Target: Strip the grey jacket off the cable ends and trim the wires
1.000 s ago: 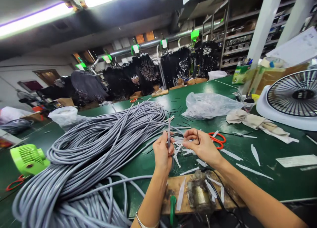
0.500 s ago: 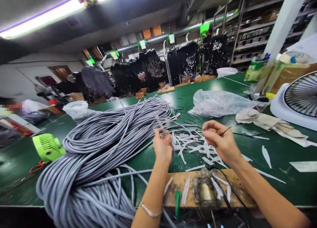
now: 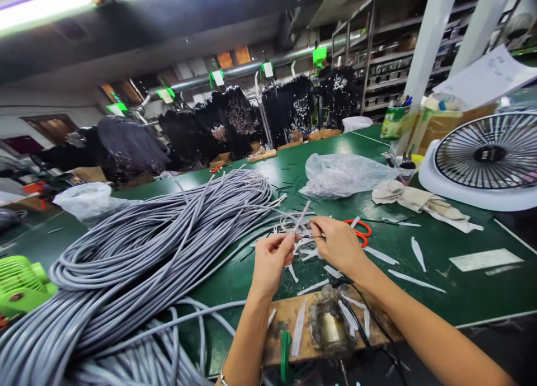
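Note:
My left hand (image 3: 271,257) is closed in a pinch around a pale grey cable end (image 3: 302,215), which points up and away from me. Close on its right, my right hand (image 3: 342,243) is also closed, fingertips near the cable. A thin dark piece shows at those fingertips, too small to name. A big coil of grey cable (image 3: 168,229) lies left of both hands. Under and around the hands are scattered white strips (image 3: 380,255), and red-handled scissors (image 3: 364,240) lie just beyond my right hand.
A wooden board (image 3: 274,341) with a metal block (image 3: 333,324) and black cords sits at the front edge. Farther back are a clear plastic bag (image 3: 344,173), a cloth (image 3: 419,201) and a white fan (image 3: 432,179). A green fan (image 3: 20,285) stands far left.
My right hand has moved left, close to my left hand, uncovering the scissors. The cable end in my left hand now shows more clearly. The view has turned to the right.

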Tool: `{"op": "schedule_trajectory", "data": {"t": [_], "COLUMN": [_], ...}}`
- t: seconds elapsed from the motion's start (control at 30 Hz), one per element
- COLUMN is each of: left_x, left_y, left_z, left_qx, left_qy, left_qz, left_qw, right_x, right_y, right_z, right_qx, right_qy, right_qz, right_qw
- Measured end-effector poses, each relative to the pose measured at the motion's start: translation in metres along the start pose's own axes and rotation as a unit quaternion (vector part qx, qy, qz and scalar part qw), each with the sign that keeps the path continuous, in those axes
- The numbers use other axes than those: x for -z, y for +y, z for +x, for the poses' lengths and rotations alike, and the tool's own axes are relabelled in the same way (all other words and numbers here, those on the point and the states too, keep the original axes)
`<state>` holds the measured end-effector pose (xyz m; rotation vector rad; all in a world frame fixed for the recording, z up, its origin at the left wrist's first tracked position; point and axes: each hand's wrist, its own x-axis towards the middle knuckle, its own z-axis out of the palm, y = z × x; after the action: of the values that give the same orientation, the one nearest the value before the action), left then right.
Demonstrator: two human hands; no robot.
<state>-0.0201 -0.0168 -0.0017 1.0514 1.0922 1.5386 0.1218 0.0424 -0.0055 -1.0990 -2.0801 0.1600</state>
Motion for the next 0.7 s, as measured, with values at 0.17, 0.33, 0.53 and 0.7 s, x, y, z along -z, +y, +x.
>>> {"op": "schedule_trajectory", "data": {"t": [0.17, 0.33, 0.53, 0.7], "left_x": [0.004, -0.001, -0.001, 0.001], "left_y": [0.002, -0.003, -0.003, -0.003], "left_z": [-0.004, -0.009, -0.011, -0.012], "left_qx": [-0.171, -0.319, -0.372, -0.389], "left_qy": [0.087, 0.107, 0.136, 0.149], "left_qz": [0.133, 0.312, 0.343, 0.348], "left_qw": [0.972, 0.888, 0.852, 0.840], "right_x": [0.009, 0.005, 0.024, 0.025], "right_y": [0.000, -0.017, -0.002, -0.007], "right_z": [0.002, -0.003, 0.004, -0.005], "right_qx": [-0.067, -0.097, -0.162, -0.039], "right_qy": [0.088, -0.048, 0.233, 0.163], "right_qz": [0.170, 0.454, 0.410, 0.055], "right_qw": [0.979, 0.884, 0.867, 0.984]}}
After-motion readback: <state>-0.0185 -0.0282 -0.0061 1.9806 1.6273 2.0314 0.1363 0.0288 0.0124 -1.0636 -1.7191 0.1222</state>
